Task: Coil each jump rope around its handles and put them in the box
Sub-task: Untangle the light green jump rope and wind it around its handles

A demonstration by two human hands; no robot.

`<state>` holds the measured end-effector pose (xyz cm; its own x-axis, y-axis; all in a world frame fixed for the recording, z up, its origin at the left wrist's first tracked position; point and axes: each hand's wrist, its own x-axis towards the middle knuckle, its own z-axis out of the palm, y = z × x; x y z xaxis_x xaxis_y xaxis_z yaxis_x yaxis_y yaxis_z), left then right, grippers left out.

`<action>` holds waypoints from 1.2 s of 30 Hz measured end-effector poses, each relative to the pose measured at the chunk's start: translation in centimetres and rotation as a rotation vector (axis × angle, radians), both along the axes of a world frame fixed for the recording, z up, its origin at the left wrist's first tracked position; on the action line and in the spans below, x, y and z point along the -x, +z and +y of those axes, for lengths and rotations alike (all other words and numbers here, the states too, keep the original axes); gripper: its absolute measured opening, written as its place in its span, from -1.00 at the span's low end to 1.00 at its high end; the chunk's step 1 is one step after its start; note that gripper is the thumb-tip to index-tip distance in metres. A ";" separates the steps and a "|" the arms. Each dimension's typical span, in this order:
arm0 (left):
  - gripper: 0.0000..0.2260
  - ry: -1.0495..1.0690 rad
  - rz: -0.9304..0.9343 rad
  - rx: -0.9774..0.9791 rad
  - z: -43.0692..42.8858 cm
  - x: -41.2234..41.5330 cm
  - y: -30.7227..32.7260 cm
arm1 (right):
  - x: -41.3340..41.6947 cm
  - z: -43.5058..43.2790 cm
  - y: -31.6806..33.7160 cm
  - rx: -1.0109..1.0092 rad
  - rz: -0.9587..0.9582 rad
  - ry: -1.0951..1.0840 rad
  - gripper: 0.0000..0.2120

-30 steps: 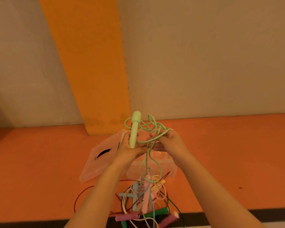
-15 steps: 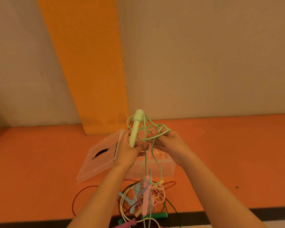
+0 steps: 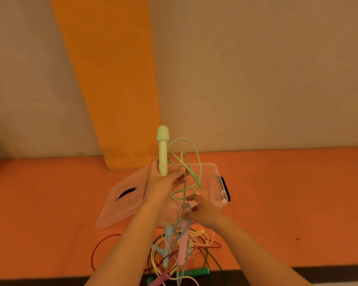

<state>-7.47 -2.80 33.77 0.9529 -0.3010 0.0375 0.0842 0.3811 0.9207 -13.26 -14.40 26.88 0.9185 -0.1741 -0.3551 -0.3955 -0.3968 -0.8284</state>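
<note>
A pale wall (image 3: 256,69) with a broad orange band (image 3: 112,79) painted down it rises behind an orange worktop (image 3: 287,193). On the worktop stands a clear plastic box (image 3: 207,168), open, with a black latch on its right end. Its clear lid (image 3: 120,205) leans tilted against the box's left side. Just in front of the box, at the near edge of the worktop, lies a tangled pile of jump ropes (image 3: 180,250) in pink, blue, yellow, dark red and green, uncoiled. Above the box, the left hand (image 3: 163,182) grips the lower end of a light green handle (image 3: 162,153), which points upright with its ribbed cap on top. The right hand (image 3: 203,211) is lower, over the box's near wall, thumb raised and fingers half curled against the hanging strands; whether it pinches one I cannot tell. The green cord (image 3: 194,153) loops loosely from the handle, past the left hand's fingers, and down into the pile.
</note>
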 end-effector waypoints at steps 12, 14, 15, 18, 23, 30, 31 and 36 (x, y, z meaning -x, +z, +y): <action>-0.67 0.044 -0.006 0.096 0.8 -1.0 0.3 | -1.3 -0.5 -1.6 0.213 -0.294 -0.050 -0.84; -0.68 0.056 -0.005 0.095 1.2 -1.2 0.3 | -1.6 -1.0 -1.4 0.292 -0.314 -0.055 -0.82; -0.68 0.062 0.000 0.101 1.3 -1.3 0.2 | -1.6 -1.1 -1.1 0.356 -0.324 -0.062 -0.82; -0.67 0.040 -0.012 0.096 1.9 -1.7 -0.3 | -2.2 -1.6 -0.7 0.513 -0.392 -0.052 -0.83; -0.63 -0.045 -0.101 -0.165 2.2 -1.8 -2.2 | -2.3 -1.6 1.9 0.175 -0.506 -0.132 -0.74; -0.57 -0.192 -0.127 -0.305 2.1 -1.1 -3.7 | -1.8 -1.9 4.2 -0.319 -0.523 -0.338 -0.76; -0.58 -0.211 -0.141 -0.335 2.1 -1.0 -3.9 | -1.7 -1.9 4.5 -0.373 -0.520 -0.341 -0.77; -0.60 -0.236 -0.176 -0.372 1.4 -0.4 -4.2 | -1.2 -2.0 5.5 -0.523 -0.470 -0.367 -0.74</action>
<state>-7.06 -1.41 29.54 0.8456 -0.5323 0.0411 -0.0408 0.0124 0.9991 -12.01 -16.36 32.34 0.9089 -0.4122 -0.0638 0.0115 0.1777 -0.9840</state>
